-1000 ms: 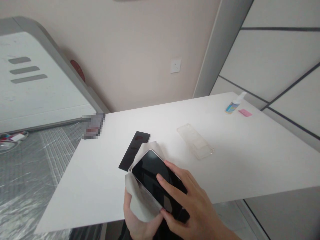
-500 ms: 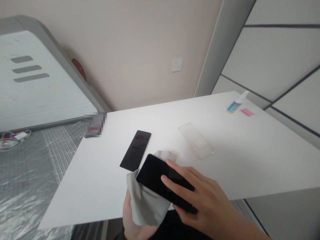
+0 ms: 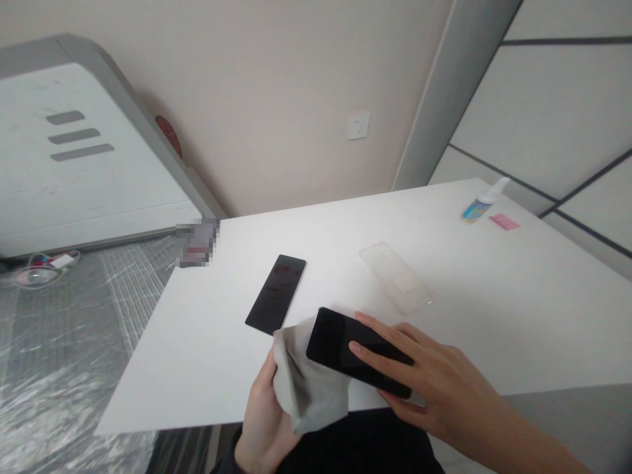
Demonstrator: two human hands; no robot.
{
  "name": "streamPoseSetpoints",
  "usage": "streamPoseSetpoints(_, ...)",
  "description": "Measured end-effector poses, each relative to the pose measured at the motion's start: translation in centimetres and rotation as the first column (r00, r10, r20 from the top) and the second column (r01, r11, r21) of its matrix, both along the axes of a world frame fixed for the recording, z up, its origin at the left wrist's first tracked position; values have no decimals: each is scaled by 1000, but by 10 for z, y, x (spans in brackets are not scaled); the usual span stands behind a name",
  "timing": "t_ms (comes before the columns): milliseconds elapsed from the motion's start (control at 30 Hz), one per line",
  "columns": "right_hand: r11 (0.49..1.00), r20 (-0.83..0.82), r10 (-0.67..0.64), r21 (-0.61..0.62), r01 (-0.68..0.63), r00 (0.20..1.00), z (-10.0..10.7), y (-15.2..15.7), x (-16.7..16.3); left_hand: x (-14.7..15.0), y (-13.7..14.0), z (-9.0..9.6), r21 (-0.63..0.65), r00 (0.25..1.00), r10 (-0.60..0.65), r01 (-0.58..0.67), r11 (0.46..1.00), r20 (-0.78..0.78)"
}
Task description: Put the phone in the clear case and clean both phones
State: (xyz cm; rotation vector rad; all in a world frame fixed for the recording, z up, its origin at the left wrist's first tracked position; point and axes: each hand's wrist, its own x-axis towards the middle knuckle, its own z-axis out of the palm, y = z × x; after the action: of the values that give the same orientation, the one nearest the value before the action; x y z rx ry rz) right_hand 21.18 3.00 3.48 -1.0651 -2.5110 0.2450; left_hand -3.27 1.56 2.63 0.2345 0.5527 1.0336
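Note:
My right hand [image 3: 419, 368] is closed around a black smartphone [image 3: 340, 345], its fingers lying across the dark face and the phone tilted over the table's near edge. A light grey cloth [image 3: 309, 385] is bunched in my left hand [image 3: 266, 408], draped over the fingers, which it partly hides. The cloth reaches up to the phone's left end and passes under it. Beyond my hands a second dark smartphone [image 3: 277, 293] lies flat on the white table [image 3: 207, 368]. To its right rests a clear phone case [image 3: 395, 280].
A spray bottle [image 3: 481, 204] lies at the back right beside a pink slip [image 3: 504, 222]. At the table's left corner is a blurred-out item [image 3: 200, 243]. A wall socket [image 3: 359, 125] sits above. Plastic sheeting [image 3: 64, 355] covers the floor at left.
The phone and my right hand have shifted right, away from my left hand. More of the cloth now shows left of the phone. The whole view has moved slightly.

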Motion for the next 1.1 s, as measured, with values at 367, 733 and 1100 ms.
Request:
streamPoseSetpoints(367,994,82,105,5,-106,991,1,-14,-3,15,5,4,64,748,-54,128,990,-662)
streamPoseSetpoints(733,990,-4,94,102,-93,996,5,-11,1,9,7,24,122,311,46,231,965,-949)
streamPoseSetpoints(1100,969,-295,-247,-64,239,923,-11,-1,44,-38,23,53,352,117,342,87,932,-933)
